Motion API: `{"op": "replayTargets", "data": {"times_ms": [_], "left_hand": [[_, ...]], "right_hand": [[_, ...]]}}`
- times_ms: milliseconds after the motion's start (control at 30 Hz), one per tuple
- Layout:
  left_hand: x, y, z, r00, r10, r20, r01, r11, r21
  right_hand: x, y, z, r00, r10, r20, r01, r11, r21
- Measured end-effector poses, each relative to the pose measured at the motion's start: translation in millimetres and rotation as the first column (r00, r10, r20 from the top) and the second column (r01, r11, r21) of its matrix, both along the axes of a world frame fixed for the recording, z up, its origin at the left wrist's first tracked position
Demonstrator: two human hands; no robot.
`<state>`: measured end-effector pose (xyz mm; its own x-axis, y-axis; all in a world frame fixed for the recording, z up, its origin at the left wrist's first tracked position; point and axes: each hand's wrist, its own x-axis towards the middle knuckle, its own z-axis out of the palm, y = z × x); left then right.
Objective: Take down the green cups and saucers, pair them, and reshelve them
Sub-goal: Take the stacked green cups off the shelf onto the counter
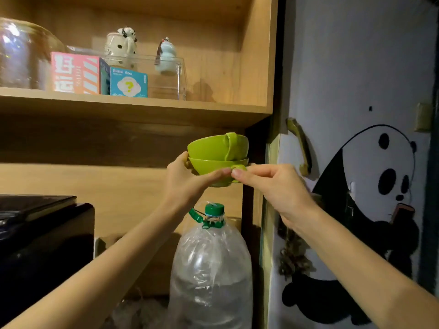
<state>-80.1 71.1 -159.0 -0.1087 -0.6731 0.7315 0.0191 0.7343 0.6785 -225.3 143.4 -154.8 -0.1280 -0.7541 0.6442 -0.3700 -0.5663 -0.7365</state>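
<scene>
Two green cups are nested one in the other, held in the air just below the upper shelf board (133, 110). The upper green cup (209, 147) has its handle facing me. The lower green cup (209, 166) sits under it. My left hand (185, 179) cradles the lower cup from the left and beneath. My right hand (268, 184) pinches the lower cup's handle (238, 167) between thumb and forefinger. No saucers are visible.
A large clear water bottle with a green cap (211, 264) stands directly below the cups. A black appliance (42, 236) sits at the left. The upper shelf holds boxes (95, 76), a clear case (166, 77) and figurines. A panda-painted door (356, 186) is at the right.
</scene>
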Motion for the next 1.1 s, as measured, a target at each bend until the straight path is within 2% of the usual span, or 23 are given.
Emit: {"op": "replayTargets", "data": {"times_ms": [167,300,433,733,867,1100], "left_hand": [[9.4,18.2,-61.5,0.999,-0.043,0.014,0.043,0.999,0.013],[15.8,32.2,-113.8,0.999,0.052,-0.012,-0.05,0.992,0.117],[19.8,46.2,-165.1,0.99,0.123,0.065,-0.132,0.979,0.154],[25.6,68.1,-288.3,0.993,-0.012,0.119,-0.039,0.909,0.416],[26.1,85.7,-332.0,0.985,-0.014,0.173,-0.074,0.868,0.491],[24.8,106.9,-392.6,0.973,-0.039,0.227,-0.106,0.799,0.592]], "right_hand": [[5.1,16.3,-61.2,0.998,0.039,0.052,-0.043,0.997,0.068],[8.9,29.9,-110.5,0.991,0.08,0.106,-0.095,0.985,0.143],[9.1,40.4,-164.1,0.982,0.114,0.151,-0.148,0.959,0.241],[13.4,72.9,-284.1,0.975,0.017,0.223,-0.12,0.881,0.458],[11.9,87.5,-334.2,0.975,-0.046,0.219,-0.081,0.84,0.537],[11.5,102.8,-397.9,0.959,-0.069,0.273,-0.115,0.789,0.603]]}}
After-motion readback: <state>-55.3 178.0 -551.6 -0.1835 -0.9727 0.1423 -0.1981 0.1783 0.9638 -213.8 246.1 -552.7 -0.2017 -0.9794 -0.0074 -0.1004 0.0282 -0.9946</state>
